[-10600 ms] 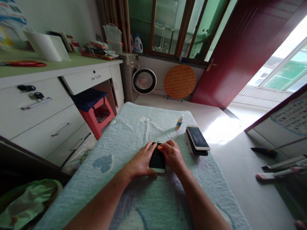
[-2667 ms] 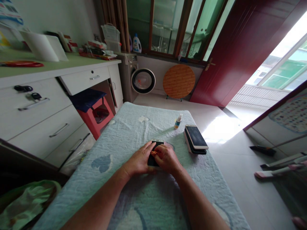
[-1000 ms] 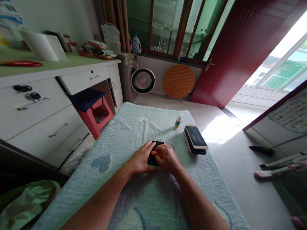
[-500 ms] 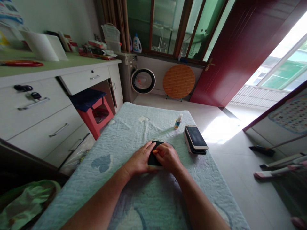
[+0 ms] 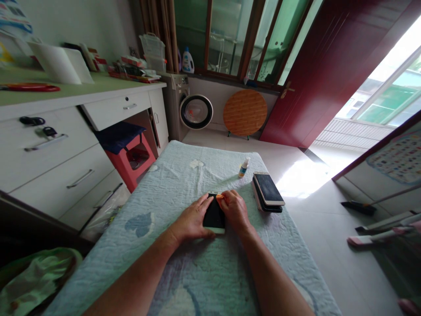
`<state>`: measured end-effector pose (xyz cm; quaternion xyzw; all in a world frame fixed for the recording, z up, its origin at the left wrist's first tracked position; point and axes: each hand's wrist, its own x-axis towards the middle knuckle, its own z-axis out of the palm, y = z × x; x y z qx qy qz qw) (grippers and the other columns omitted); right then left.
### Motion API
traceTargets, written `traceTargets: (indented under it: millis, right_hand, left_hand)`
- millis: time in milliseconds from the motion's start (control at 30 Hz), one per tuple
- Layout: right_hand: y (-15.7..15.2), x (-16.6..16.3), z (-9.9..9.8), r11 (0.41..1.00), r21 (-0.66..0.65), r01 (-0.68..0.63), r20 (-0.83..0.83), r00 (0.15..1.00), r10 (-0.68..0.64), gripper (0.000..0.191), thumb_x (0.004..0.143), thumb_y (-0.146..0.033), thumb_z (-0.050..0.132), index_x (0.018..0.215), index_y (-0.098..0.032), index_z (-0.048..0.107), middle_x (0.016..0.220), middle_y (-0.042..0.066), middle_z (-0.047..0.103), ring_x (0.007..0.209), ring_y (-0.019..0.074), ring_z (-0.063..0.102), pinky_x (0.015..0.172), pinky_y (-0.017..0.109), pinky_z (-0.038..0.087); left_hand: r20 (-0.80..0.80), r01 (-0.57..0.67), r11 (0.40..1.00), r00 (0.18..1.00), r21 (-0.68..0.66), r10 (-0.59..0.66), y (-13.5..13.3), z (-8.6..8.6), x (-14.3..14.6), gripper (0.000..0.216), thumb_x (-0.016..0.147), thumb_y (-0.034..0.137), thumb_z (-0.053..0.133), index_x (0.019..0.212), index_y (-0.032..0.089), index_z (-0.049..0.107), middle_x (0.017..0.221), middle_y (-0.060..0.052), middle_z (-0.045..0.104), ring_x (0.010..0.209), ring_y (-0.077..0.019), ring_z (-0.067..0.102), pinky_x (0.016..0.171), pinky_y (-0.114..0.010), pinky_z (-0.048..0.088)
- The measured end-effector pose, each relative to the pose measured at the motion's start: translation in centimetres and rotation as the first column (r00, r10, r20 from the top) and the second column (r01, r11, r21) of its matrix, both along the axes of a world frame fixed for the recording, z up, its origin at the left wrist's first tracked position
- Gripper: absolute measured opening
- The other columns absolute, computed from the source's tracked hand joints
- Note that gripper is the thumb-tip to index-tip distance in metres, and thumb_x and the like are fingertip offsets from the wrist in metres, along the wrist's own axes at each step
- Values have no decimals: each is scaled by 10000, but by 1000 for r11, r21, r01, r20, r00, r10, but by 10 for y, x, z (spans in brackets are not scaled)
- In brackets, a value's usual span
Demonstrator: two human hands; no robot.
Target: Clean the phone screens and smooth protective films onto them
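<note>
A smartphone (image 5: 214,217) with a dark screen and pale frame lies face up on the cloth-covered table. My left hand (image 5: 192,219) grips it along the left side, fingertips on the upper screen and thumb by the lower edge. Pinched in my right hand (image 5: 235,210) is a small orange cloth (image 5: 219,197), pressed on the screen's upper right; part of it is hidden by the fingers. A small spray bottle (image 5: 244,168) stands upright beyond the hands. To the right sits a stack of phones (image 5: 269,188), the top one with its dark screen upward.
A pale blue quilted cover (image 5: 158,259) spreads over the table. On the left are a white drawer desk (image 5: 52,145) and a red stool (image 5: 130,162). Behind stand a washing machine with its door (image 5: 196,111) open, a round wooden tabletop (image 5: 245,112) and a red door (image 5: 309,74).
My right hand has moved with the orange cloth from the screen's middle up toward its top right, uncovering more of the lower screen. My left hand stays in place.
</note>
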<state>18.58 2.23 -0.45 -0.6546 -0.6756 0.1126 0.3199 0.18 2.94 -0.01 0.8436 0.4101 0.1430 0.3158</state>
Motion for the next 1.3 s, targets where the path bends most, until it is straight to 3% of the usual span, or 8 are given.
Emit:
traceTargets:
  millis: [300,567,733,867,1033,1133,1233,1300]
  right_hand:
    - [8,3,-5,995,0,101,-6,995,-101,171,898,-275,525,859,-201,675,820,13,575,711,121,534,646,217,355]
    - [-1,6,6,981,-93,-168,-17,986,167,157,878,-247,570,836,-216,718,772,2,562,693,106,532,649,206,363]
    - [-13,8,21,922,-171,-348,-79,937,339,101,811,-208,639,805,-211,739,783,8,623,708,107,554,639,199,380]
    - [-22,11,36,821,-291,-491,-176,871,458,130,765,-156,627,762,-204,748,737,-3,656,647,98,566,606,191,395]
    - [-27,22,43,717,-427,-551,-279,834,475,132,711,-159,597,727,-190,724,659,-26,632,547,82,528,507,172,363]
    - [-25,26,40,794,-418,-442,-202,897,393,146,710,-153,551,670,-184,688,538,-44,561,485,76,470,470,181,312]
    - [-20,26,37,948,-222,-228,-97,973,211,140,758,-215,563,668,-175,662,562,-30,561,523,85,467,509,199,319]
    - [-16,22,35,982,-110,-151,-93,986,141,152,794,-269,574,715,-172,662,625,-15,585,575,96,494,556,204,344]
  left_hand:
    - [-8,-1,1000,1000,-9,1,0,2,0,1084,522,387,813,1452,211,285,1560,-167,239,1418,-354,265,1150,-476,255]
    - [-36,4,1000,999,-19,-5,-1,4,0,1119,520,400,830,1464,187,269,1558,-189,231,1430,-346,237,1161,-471,236]
    - [-30,15,1000,999,-24,-16,0,3,-1,1128,531,433,829,1472,199,253,1563,-187,216,1430,-351,231,1156,-477,239]
    - [-56,15,1000,998,-23,-16,0,4,-1,1115,554,479,815,1469,166,259,1559,-207,214,1429,-348,235,1155,-459,245]
    - [-65,7,1000,998,-19,-8,-1,7,0,1088,580,516,782,1464,159,260,1560,-204,217,1427,-357,236,1150,-471,249]
    - [-65,9,1000,998,-21,-10,-2,9,0,1093,569,490,792,1468,177,253,1565,-190,211,1429,-356,230,1151,-475,246]
    - [-67,16,999,998,-37,-19,-1,10,0,1107,554,470,807,1466,165,257,1562,-205,207,1434,-355,214,1154,-476,238]
    - [-64,18,999,998,-41,-21,-1,10,0,1104,555,462,809,1465,164,261,1563,-205,205,1436,-352,209,1156,-474,237]
